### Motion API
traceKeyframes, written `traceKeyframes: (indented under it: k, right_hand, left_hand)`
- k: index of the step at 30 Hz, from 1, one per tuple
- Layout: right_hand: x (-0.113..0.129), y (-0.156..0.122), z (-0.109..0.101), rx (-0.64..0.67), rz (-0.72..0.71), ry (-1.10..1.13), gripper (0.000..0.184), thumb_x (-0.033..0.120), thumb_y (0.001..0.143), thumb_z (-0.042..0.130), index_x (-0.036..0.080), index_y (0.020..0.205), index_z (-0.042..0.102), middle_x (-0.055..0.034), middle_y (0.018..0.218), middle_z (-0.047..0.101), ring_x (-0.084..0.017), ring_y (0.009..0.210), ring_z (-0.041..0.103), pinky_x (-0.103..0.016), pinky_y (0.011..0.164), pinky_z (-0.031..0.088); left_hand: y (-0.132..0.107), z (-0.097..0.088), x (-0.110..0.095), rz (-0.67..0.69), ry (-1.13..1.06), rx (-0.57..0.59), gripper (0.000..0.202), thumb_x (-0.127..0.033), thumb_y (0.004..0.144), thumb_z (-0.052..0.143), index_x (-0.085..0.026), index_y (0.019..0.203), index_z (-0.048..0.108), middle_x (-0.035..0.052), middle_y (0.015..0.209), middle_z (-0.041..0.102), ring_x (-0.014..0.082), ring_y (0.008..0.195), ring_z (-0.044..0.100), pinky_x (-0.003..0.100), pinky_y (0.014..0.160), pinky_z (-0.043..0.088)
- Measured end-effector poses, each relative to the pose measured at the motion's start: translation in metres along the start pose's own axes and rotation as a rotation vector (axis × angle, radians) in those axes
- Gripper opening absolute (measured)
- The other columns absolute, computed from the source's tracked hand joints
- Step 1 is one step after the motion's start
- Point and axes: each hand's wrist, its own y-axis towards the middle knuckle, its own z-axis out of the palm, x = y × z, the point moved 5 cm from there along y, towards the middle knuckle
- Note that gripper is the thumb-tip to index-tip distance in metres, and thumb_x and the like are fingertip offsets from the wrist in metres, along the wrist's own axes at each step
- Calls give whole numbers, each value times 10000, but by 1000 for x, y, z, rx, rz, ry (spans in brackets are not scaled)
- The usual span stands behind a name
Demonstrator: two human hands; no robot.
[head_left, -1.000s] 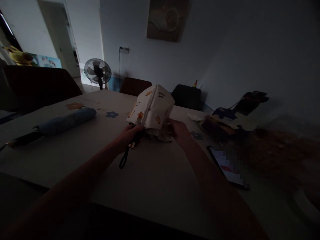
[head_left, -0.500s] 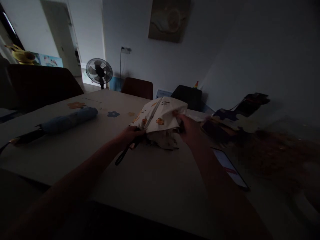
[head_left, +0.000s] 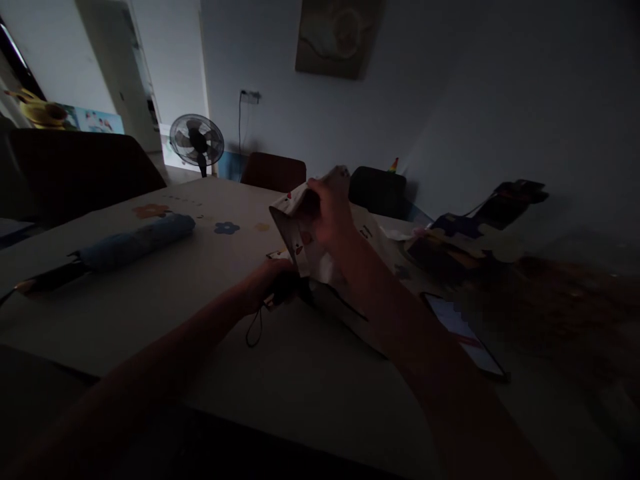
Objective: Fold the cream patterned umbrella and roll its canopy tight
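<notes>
A cream folding umbrella [head_left: 320,260] with small printed pictures is held over the middle of the table, its canopy loose and partly folded. My left hand [head_left: 267,283] is wrapped round its dark handle end, and a thin wrist strap [head_left: 254,331] dangles below. Higher up, my right hand [head_left: 331,212] grips a fold of the canopy cloth, raising it at the far side. The right forearm covers part of the canopy. To the left lies a blue folded umbrella [head_left: 137,243] with a dark handle.
The pale table [head_left: 165,303] has flower prints. A phone [head_left: 465,333] with a lit screen lies by my right forearm. Dark, blurry clutter [head_left: 560,287] covers the right side. Beyond the table stand chairs [head_left: 274,172] and a fan [head_left: 197,140].
My right hand has moved up and left with a fold of canopy cloth, so the canopy has turned and spread rightward. My left hand stays at the handle, slightly lower.
</notes>
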Motion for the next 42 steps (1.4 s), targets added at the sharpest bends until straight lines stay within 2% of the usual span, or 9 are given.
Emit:
traceKeyframes:
  k: [8,12,16,23,27,30,33,37,42]
  right_hand:
    - [-23,-21,25,138,285,272,321,470,872,425,178,933,543,-69,854,622,-185,811,639,-327,700,543]
    - [-17,-31,14,142,337,410,229,405,778,570,188,790,499,-50,810,605,-193,854,633,-346,745,540]
    - [-2,-37,-22,30,193,318,250,370,748,595,213,925,514,-49,1014,597,-197,989,591,-367,800,510]
    - [11,-79,-54,98,-26,-160,268,321,780,552,198,1018,563,-85,1077,617,-240,1035,584,-421,867,474]
    - [19,-103,-49,324,-283,-411,336,313,794,579,212,1114,573,-90,1209,587,-258,1146,528,-434,944,420]
    - [22,-112,-42,443,-429,-559,264,273,838,549,221,1089,611,-70,1219,597,-249,1155,525,-444,974,377]
    - [20,-107,-42,367,-402,-630,182,235,867,508,207,957,663,-64,1060,671,-238,1020,598,-415,896,420]
    - [19,-100,-46,124,-310,-619,196,237,874,490,180,883,677,-80,939,685,-231,910,618,-361,792,459]
    - [19,-105,-32,273,-415,-578,258,251,912,447,173,863,689,-76,986,686,-203,942,617,-332,830,451]
  left_hand:
    - [-3,1,-2,10,28,-62,381,-499,731,620,-121,686,603,57,506,582,114,371,502,197,327,336]
    - [-2,3,1,-65,-72,-77,429,-543,784,562,-121,704,577,49,505,574,107,358,496,187,310,340]
    - [2,4,-4,-59,-392,38,517,-623,834,414,-136,833,589,28,558,578,83,380,485,167,320,360]
    - [11,-9,2,20,-398,-53,244,-327,719,695,-126,817,595,20,609,592,77,424,505,160,332,369]
    - [11,-11,4,17,-372,-58,175,-225,708,675,-112,815,594,17,599,578,78,427,508,170,353,379]
    - [9,-12,1,22,-425,-26,287,-391,772,606,-130,892,599,37,652,605,115,466,548,207,369,403]
    - [6,-11,-2,32,-400,-7,437,-528,766,566,-130,944,605,73,718,636,140,495,569,235,388,418]
    - [7,-11,-2,89,-347,-3,297,-325,685,631,-118,896,604,58,686,624,126,474,553,225,392,407]
    - [14,-14,5,111,-228,-78,236,-259,620,691,-117,783,596,19,570,566,96,438,506,196,380,366]
